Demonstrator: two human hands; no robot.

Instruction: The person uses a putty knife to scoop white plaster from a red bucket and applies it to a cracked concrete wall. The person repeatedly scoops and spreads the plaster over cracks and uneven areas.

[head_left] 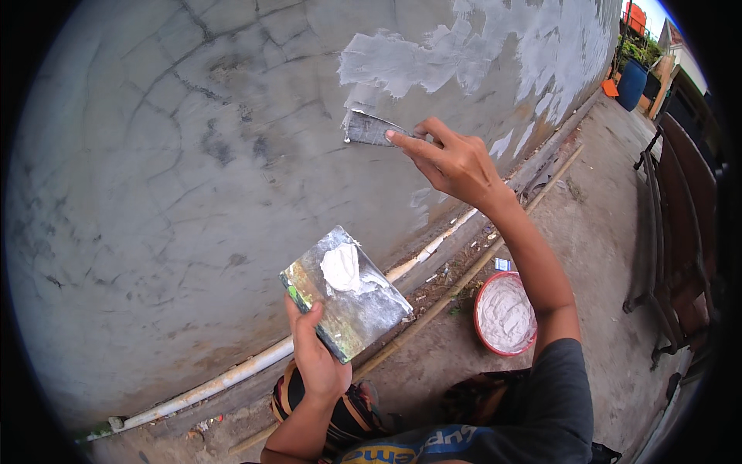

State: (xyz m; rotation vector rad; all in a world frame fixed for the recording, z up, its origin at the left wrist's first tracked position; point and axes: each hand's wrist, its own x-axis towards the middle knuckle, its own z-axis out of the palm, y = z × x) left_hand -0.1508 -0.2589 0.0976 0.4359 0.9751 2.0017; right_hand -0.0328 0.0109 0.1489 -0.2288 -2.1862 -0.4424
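Observation:
My right hand pinches a putty knife, its blade laid against the grey cracked wall. White putty sits along the blade's edge and at one corner. Just above the blade, a patch of white putty is smeared over the wall and spreads right. Lower down, my left hand grips a flat, stained rectangular board by its near left edge. On that board lies a thick dollop of white putty. The left fingers under the board are hidden.
A red-rimmed basin of white putty stands on the ground right of my legs. A white pipe and a bamboo pole run along the wall's foot. At right is a dark wooden bench; farther back, a blue barrel.

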